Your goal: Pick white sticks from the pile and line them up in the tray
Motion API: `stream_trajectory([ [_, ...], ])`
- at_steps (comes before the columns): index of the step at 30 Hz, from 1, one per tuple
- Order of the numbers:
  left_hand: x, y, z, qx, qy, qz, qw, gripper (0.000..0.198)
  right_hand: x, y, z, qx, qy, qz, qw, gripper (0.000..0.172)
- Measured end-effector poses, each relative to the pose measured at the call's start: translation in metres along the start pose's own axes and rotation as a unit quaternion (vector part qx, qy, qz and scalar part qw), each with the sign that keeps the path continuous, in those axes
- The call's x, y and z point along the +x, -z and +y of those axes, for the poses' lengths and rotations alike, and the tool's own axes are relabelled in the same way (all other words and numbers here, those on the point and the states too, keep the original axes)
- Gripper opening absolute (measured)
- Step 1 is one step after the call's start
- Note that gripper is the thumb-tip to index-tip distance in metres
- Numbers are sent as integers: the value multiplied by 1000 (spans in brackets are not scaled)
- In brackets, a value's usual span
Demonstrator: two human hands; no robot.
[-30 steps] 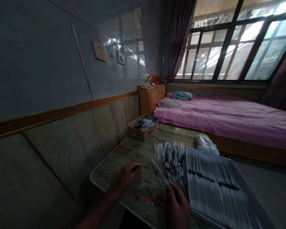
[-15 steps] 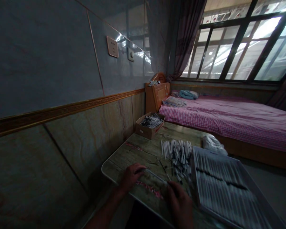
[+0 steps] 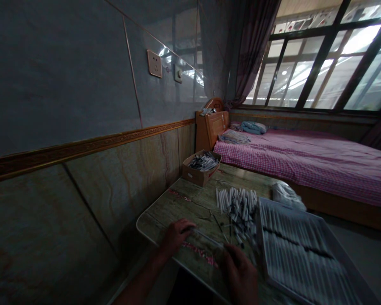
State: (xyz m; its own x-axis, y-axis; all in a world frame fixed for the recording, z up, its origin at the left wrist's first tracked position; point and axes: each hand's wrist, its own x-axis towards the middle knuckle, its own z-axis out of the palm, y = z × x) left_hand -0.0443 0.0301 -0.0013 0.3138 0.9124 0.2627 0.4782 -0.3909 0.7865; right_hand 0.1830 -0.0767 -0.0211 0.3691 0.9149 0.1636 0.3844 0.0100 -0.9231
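Between my two hands stretches a thin pale rod that looks like a pen refill (image 3: pixel 208 237), low over the wooden-patterned table. My left hand (image 3: pixel 178 234) is closed on its left end in a pinch. Closed round the other end is my right hand (image 3: pixel 238 269); the fingers hide that end. Just beyond them lies a loose pile of white pen barrels (image 3: pixel 239 203), with darker ends toward me. A few thin dark sticks (image 3: pixel 220 226) lie between the pile and my hands. At the right, a shallow tray (image 3: pixel 260 237) holds rows of slim white pens, blurred.
A cardboard box (image 3: pixel 195 176) full of dark and white pen parts stands at the table's far left corner. A clear plastic bag (image 3: pixel 287 195) lies behind the tray. Beyond the table is a bed (image 3: pixel 305 156); a tiled wall (image 3: pixel 123 199) runs along the left.
The view has shifted slightly, so the scene sits a little further right. Both hands keep their hold on the rod, with hardly any movement.
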Motion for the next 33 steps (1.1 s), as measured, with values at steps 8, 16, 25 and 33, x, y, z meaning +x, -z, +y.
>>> stream_trajectory([
  [8,-3,-1,-1,26,-22,-24,999,21,0,1,2,-21,15,5,1000,40],
  [16,-6,-2,-9,49,-79,-47,995,21,-1,-1,3,-42,45,-3,998,35],
  [25,-12,-3,-9,51,-141,-51,987,27,1,1,-7,-31,-7,-31,999,33],
  [33,-9,-6,-19,-15,-116,-8,993,24,3,11,-39,-84,23,-133,987,24],
])
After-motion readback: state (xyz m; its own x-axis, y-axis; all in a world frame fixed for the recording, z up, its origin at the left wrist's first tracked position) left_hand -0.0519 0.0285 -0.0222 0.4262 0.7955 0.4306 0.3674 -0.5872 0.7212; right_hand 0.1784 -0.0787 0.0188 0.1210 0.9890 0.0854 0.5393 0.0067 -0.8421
